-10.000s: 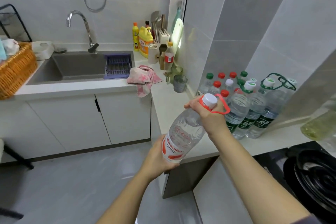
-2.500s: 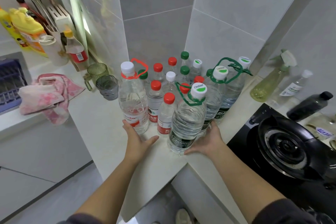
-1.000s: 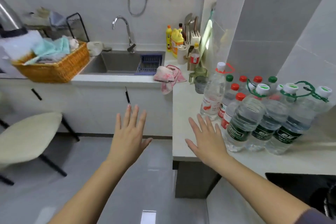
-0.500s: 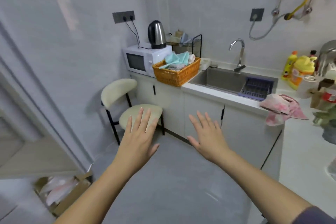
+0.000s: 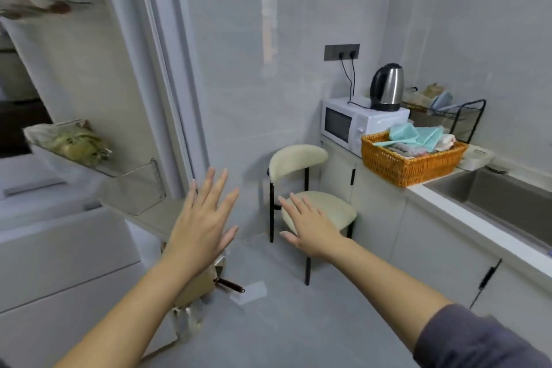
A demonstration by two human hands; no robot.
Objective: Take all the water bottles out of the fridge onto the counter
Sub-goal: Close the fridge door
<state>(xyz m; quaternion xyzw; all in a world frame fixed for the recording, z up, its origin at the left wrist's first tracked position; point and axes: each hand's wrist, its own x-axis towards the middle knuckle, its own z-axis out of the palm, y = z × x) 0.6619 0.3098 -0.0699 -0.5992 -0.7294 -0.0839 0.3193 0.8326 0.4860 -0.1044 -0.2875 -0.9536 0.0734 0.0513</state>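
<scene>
Fridge [image 5: 59, 248] stands at the far left of the head view with its door [image 5: 89, 69] swung wide; the door shelves are blurred (a bag of greens [image 5: 71, 143] sits on one). The left hand [image 5: 203, 227] and the right hand [image 5: 310, 227] hover side by side over the floor, each grip slack, fingers straight and spread, holding nothing. Just beyond them is a chair [image 5: 313, 206]. At right, the surface [image 5: 448, 203] carries an orange basket [image 5: 409, 158] and a microwave [image 5: 358, 125].
</scene>
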